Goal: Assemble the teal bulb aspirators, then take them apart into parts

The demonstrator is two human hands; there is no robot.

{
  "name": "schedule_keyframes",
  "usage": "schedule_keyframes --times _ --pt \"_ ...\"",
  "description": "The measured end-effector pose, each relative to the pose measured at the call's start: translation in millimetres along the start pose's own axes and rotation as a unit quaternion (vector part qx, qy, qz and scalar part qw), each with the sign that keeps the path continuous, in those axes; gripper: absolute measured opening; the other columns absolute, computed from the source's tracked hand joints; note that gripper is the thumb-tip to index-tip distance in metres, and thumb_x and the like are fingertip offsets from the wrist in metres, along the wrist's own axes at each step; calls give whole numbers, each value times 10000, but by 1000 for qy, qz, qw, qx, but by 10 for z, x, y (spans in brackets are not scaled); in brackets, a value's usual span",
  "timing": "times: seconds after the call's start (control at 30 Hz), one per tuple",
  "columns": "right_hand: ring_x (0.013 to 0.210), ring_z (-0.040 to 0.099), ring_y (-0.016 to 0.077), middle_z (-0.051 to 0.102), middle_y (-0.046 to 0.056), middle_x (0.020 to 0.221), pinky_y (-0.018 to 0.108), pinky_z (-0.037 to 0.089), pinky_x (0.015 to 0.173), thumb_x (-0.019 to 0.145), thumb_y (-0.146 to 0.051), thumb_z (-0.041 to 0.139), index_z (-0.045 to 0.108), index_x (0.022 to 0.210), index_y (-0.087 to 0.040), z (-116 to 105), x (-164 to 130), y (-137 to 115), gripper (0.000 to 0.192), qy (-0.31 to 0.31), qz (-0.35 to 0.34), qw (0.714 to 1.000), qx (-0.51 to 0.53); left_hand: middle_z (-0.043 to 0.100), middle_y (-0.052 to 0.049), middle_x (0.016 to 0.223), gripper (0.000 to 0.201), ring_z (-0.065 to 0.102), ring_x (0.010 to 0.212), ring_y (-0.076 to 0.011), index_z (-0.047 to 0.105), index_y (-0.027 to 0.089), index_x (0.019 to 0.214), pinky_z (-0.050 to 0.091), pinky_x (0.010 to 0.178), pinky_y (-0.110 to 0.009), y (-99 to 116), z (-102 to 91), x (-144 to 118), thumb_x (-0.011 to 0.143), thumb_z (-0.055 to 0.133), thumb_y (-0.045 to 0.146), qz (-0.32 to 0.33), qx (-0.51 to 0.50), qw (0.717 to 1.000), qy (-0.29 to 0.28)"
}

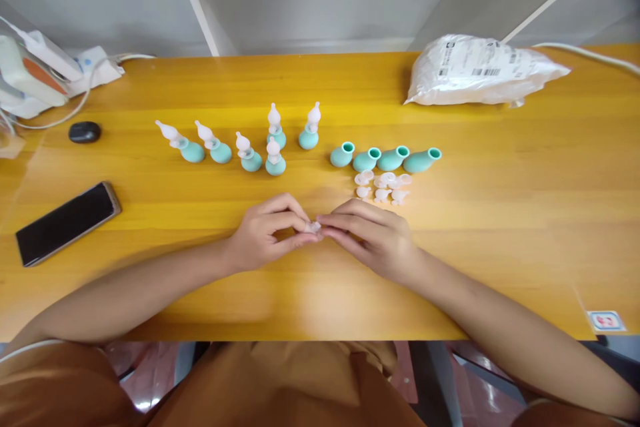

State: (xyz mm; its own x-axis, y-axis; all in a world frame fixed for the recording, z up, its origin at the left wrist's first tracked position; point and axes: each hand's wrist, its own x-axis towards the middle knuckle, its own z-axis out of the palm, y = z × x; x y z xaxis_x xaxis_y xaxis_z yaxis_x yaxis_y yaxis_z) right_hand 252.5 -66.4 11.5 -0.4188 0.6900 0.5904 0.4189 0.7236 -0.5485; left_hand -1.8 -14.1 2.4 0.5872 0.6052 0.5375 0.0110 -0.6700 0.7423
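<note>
At the centre of the frame the left hand (265, 233) and right hand (370, 237) meet fingertip to fingertip just above the surface (320, 300), both pinched narrow on a small clear tip piece (313, 227) held between them. By my judgement the piece is being readied for fitting, and the next move calls for a bulb to seat it in. Just beyond the right hand lie loose clear tips (383, 187), then four open teal bulbs (385, 159) on their sides. Left of those stand six assembled bulbs (245, 143) with white tips. A phone (67, 221) lies at the left, a white bag (480, 70) at the upper right.
</note>
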Motion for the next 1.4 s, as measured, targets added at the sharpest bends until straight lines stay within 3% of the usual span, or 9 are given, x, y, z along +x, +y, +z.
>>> schedule_keyframes --times 0.27,0.47,0.97,1.4 --pt "864 789 179 805 78 1012 289 670 745 1075 -137 760 809 1263 -211 26 40 -35 208 12 51 997 65 796 -58 981 76 787 848 -130 844 188 1032 665 807 -232 -3 -4 8 982 890 223 -10 -18 1000 -7" --pt "746 723 144 764 61 962 260 606 623 1074 -153 766 802 1188 -203 10 45 -39 130 14 83 993 77 786 -55 995 94 793 870 -128 842 181 1058 666 821 -230 -3 -5 4 980 888 204 -2 -8 1000 -20" --pt "881 786 188 816 85 1023 302 667 755 1080 -99 733 826 1243 -213 -98 39 7 220 -45 32 996 69 778 -60 1025 119 792 907 -139 805 170 1099 687 856 -243 -7 34 -61 996 863 177 40 34 998 -37" --pt "785 791 157 832 69 976 256 645 670 1052 -127 794 856 1196 -212 36 7 -88 179 24 90 987 134 784 -52 1008 159 798 885 -149 803 203 1117 705 816 -262 -5 34 -53 982 887 204 63 16 998 5"
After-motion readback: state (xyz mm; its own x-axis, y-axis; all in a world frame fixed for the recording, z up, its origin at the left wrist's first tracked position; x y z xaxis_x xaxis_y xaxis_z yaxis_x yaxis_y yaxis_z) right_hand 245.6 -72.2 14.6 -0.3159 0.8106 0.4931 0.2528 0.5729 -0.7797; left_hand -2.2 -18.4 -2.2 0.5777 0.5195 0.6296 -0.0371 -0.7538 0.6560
